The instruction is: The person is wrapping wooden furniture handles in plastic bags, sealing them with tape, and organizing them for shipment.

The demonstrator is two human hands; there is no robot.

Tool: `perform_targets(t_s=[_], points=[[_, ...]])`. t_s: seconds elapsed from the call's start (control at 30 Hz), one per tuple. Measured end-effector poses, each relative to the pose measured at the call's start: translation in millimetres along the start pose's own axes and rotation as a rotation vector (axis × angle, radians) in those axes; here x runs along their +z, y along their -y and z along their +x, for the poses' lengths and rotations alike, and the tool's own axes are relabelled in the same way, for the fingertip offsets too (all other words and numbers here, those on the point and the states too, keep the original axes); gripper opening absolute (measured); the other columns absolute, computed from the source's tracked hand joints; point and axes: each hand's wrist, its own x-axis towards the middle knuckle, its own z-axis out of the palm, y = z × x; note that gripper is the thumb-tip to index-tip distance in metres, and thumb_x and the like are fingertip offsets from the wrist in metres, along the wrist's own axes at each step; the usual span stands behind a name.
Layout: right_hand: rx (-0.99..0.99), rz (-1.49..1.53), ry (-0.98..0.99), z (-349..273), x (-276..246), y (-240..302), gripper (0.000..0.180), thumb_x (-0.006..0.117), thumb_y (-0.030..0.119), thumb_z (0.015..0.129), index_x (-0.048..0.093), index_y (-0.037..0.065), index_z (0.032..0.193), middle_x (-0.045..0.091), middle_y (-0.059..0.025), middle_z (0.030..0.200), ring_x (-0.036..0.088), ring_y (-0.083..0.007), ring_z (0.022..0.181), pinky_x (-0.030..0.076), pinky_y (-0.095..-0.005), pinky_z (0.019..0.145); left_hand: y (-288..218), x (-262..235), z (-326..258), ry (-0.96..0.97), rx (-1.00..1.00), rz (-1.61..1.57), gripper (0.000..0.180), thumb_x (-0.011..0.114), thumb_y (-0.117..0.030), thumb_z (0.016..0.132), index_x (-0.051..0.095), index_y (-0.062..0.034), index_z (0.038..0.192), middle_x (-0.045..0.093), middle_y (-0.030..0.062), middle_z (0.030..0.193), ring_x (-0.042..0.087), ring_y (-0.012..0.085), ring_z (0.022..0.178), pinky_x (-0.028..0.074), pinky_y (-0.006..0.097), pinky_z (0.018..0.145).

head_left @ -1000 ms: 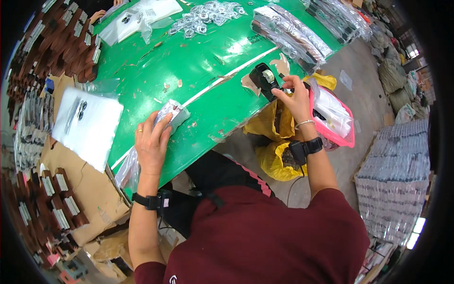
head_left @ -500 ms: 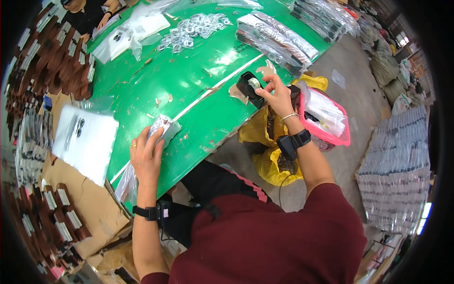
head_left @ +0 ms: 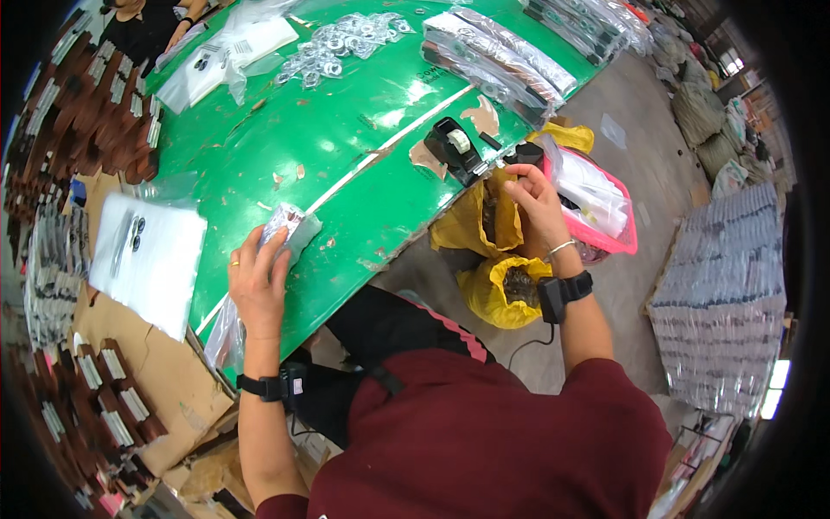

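My left hand lies flat on a small clear plastic packet on the green table, pressing it down. My right hand is off the table's right edge, fingers pinched just to the right of a black tape dispenser with a white tape roll. A thin strip of tape seems to run from the dispenser to its fingertips. Both wrists wear black bands.
Clear bags of metal rings and stacked packets lie on the far table. Yellow bags and a pink basket sit below the right edge. White sheets and cardboard lie left. Another person works opposite.
My right hand has drawn back from the tape dispenser toward the table's right edge. My left hand has stayed on the packet.
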Motion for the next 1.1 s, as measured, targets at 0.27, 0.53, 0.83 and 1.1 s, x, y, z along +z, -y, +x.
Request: perform_targets(t_s=[0.27,0.53,0.83,1.1], points=[[-0.055,0.103,-0.083,25.8,28.2,-64.2,0.009,0.074,0.013,0.093,0.069,0.006,0.095,0.049,0.0136,0.067,0.039,0.0014,0.057,0.028,-0.0202,0.052,3.2,0.9,-3.1,0.005,-0.006,-0.012,0.037,0.077,-0.013,0.083,0.074,-0.022,0.119,0.067,0.0092,0.125,0.063,0.0307,0.103,0.049,0.04,0.087],[0.053,0.074,0.191,-17.4,72.6,-38.5,0.013,0.073,0.018,0.094,0.068,0.006,0.097,0.065,0.0043,0.079,0.057,-0.0027,0.07,0.045,-0.0223,0.062,-4.2,5.9,-8.2,0.02,-0.018,0.033,0.039,0.076,-0.019,0.085,0.071,-0.0249,0.122,0.065,0.0082,0.125,0.062,0.0296,0.102,0.048,0.041,0.086],[-0.113,0.098,0.483,-11.4,255.4,62.1,0.017,0.074,0.019,0.092,0.068,0.003,0.096,0.066,0.0012,0.071,0.057,-0.0049,0.064,0.045,-0.0245,0.058,-25.0,15.7,-16.6,-0.09,0.061,0.242,0.046,0.065,-0.015,0.084,0.068,-0.0289,0.128,0.057,0.0088,0.137,0.06,0.0252,0.099,0.049,0.04,0.082],[-0.157,-0.312,0.394,-8.8,260.5,57.1,0.028,0.074,0.029,0.085,0.073,0.001,0.09,0.073,-0.0139,0.076,0.071,-0.0256,0.069,0.052,-0.0381,0.063,-37.2,18.0,-23.2,-0.166,0.063,0.294,0.038,0.064,-0.013,0.081,0.072,-0.0249,0.116,0.049,0.0086,0.15,0.06,0.0224,0.098,0.05,0.036,0.085]])
